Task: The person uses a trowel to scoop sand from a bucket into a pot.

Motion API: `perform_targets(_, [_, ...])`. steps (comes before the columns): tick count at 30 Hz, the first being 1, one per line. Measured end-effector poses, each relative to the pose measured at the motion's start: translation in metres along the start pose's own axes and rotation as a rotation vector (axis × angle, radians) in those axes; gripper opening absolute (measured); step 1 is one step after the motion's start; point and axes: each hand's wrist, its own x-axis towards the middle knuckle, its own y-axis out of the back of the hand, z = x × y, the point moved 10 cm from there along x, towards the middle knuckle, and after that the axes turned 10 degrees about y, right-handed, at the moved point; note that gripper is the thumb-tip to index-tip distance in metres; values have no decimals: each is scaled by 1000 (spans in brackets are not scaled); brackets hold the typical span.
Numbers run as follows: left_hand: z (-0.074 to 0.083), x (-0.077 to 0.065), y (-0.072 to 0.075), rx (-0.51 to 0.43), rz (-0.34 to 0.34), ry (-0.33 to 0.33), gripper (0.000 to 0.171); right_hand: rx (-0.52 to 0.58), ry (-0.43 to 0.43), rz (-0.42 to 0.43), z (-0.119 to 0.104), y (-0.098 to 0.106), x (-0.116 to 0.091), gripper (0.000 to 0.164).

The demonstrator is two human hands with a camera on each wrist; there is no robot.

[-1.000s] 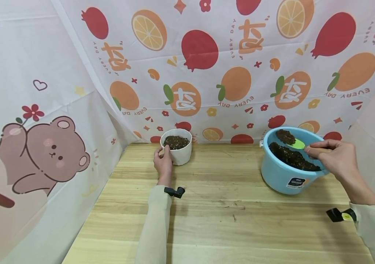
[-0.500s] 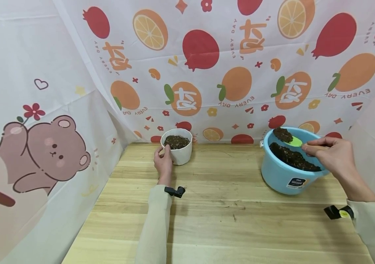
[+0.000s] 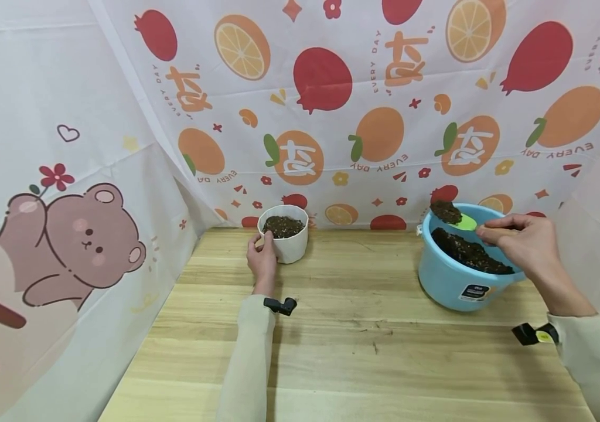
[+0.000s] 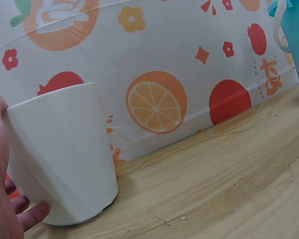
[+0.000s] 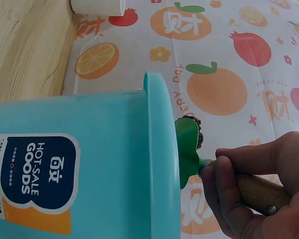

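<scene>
A white flower pot (image 3: 292, 249) with dark soil (image 3: 283, 227) in it stands upright on the table, near the back. My left hand (image 3: 262, 264) holds it from the left, thumb at the rim and fingers around the side wall. My right hand (image 3: 529, 243) grips the wooden handle of a small garden trowel (image 5: 261, 193). Its green blade (image 3: 467, 223) carries a heap of soil (image 3: 445, 212) over the far left rim of a light blue bucket (image 3: 453, 281). More dark soil (image 3: 469, 252) lies inside the bucket.
The wooden table (image 3: 331, 351) has a few dark crumbs (image 3: 374, 347) in its middle, between pot and bucket. A fruit-print cloth (image 3: 374, 199) hangs directly behind both. A bear-print cloth (image 3: 89, 234) borders the left side.
My right hand has moved left with the loaded trowel, bringing the soil heap from over the bucket's inside to its far left rim. My left hand stays at the pot.
</scene>
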Motion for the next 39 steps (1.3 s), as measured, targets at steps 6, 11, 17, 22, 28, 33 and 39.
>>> perform_targets(6, [2, -1, 0, -14, 10, -4, 48, -4, 18, 0, -9, -5, 4, 47])
perform_targets(11, [2, -1, 0, -16, 15, -5, 48, 11, 39, -4, -21, -11, 6, 49])
perform_targets(17, [1, 0, 1, -19, 18, -1, 48, 36, 89, 7, -32, -19, 11, 49])
perform_targets(22, [1, 1, 0, -12, 17, 2, 49, 10, 123, 21, -39, -23, 13, 52])
perform_targets(28, [1, 1, 0, -12, 19, 4, 49, 51, 153, 2, -48, -32, 16, 51])
perform_targets(33, [1, 1, 0, -19, 15, 5, 49, 60, 190, 9, -55, -38, 18, 45])
perform_targets(39, [-1, 0, 0, -12, 5, 13, 52, 100, 230, 1, -63, -47, 22, 35])
